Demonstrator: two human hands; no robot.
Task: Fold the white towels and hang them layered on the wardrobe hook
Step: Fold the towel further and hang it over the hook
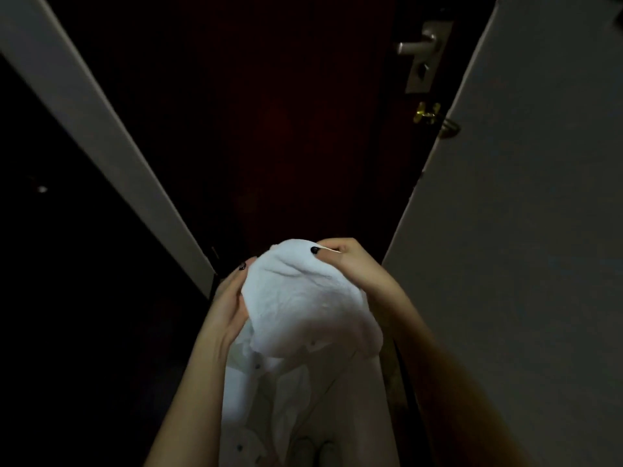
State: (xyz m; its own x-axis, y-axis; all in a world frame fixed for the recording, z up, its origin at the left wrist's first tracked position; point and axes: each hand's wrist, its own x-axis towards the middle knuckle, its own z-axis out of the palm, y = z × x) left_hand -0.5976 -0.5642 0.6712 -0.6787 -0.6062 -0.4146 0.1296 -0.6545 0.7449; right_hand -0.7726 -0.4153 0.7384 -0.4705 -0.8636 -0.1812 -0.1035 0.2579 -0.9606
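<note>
While the white towel [303, 298] is held up bunched before the dark door [286, 112] | left hand [231, 298] grips its side, right hand [350, 261] pinches its top edge | judged light, soft, floppy, not slippery | best taken by two corners so the folds lie square.

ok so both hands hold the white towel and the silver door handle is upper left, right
Wrong side: in the head view the silver door handle sits at the upper right. The left hand and right hand do hold the white towel.
</note>
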